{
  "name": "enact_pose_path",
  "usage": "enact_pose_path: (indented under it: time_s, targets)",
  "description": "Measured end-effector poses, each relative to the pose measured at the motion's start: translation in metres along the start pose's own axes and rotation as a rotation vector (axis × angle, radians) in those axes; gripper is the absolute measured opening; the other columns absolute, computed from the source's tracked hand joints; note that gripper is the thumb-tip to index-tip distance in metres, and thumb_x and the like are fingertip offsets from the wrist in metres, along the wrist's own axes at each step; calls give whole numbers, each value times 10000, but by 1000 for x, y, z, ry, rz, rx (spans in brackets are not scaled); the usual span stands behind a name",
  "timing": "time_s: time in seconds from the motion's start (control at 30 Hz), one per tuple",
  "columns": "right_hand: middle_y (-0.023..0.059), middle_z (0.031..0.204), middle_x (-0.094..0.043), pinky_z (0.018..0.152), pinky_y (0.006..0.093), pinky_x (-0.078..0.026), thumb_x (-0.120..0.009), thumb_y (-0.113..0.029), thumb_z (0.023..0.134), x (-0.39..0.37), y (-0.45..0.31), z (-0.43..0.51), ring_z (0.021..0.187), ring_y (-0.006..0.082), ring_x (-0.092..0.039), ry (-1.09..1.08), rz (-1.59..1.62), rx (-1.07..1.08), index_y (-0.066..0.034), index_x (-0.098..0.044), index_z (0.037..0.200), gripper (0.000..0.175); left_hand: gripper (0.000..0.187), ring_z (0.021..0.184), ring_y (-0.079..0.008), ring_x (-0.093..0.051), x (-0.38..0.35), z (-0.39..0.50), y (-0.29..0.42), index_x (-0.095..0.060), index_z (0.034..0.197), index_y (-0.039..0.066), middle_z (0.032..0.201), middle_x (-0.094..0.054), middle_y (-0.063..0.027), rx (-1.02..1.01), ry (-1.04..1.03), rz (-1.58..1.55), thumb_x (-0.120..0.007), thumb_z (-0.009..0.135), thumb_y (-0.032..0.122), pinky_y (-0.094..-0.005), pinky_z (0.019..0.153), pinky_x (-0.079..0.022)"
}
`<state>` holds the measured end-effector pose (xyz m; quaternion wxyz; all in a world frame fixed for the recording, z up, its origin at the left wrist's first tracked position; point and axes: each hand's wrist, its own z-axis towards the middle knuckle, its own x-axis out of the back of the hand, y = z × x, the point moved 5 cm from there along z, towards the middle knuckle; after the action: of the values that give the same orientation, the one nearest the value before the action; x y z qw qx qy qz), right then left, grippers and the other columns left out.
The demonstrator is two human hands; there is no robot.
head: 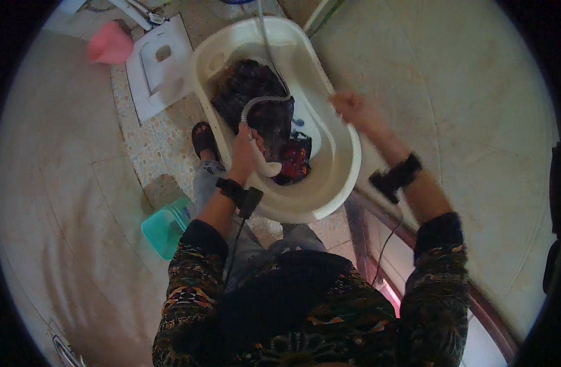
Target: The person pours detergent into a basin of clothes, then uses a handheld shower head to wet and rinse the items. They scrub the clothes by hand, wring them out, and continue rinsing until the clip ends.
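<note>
My left hand [247,149] is closed around the handle of a white shower head [267,169] over the left side of a cream plastic tub [349,183]. The shower's metal hose [266,98] loops above the hand and runs up past the tub's far end. Inside the tub lies a dark, wet-looking garment or cloth [269,114], with a red and orange patterned part [295,160] just right of the shower head. My right hand [351,108], blurred, is at the tub's right rim; its fingers look curled, and whether it grips the rim cannot be told.
Left of the tub is a white squat toilet [145,91], with a pink plastic vessel [109,44] near it. A turquoise plastic container [163,234] stands by my left leg. Walls rise on both sides. A reddish-brown door frame [491,323] is at lower right.
</note>
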<state>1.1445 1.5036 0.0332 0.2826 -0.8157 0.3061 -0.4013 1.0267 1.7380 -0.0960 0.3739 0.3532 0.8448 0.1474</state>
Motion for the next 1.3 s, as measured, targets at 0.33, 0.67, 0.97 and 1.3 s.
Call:
enact_pose_path:
  time_s: [0.33,0.67,0.97,1.3]
  targets:
    - [136,1066,-530,854,376,-412,-693,-231,634,-238,109,-69,1008,301,-504,217,-136,401,-51,-528,1078,506,481,519,-141,-422,15,30,-29,-460,753,104,601,-456,-24,169,-68,166,-312,898,538,-279,511,-373]
    - [149,991,-556,760,419,-452,-651,-258,714,-268,107,47,936,330,-523,185,-52,-16,-54,-586,973,336,541,1087,-163,-416,35,68,-10,-408,1263,131,1178,-461,-43,12,-82,786,-347,888,516,-352,877,-343]
    - [162,1012,-578,800,411,-449,-549,-210,785,-293,105,171,931,334,-551,458,219,15,-47,-539,1104,359,561,1202,-219,-371,73,132,-9,-279,1359,156,1334,-346,-46,95,-155,747,-352,908,482,-389,938,-346]
    - [218,1032,-560,817,389,-449,-505,-74,758,-325,214,96,971,333,-540,170,212,-141,-54,-554,1076,323,479,1208,-229,-342,94,163,-30,-278,1348,108,1319,-345,-68,115,53,578,-398,926,300,-392,958,-327]
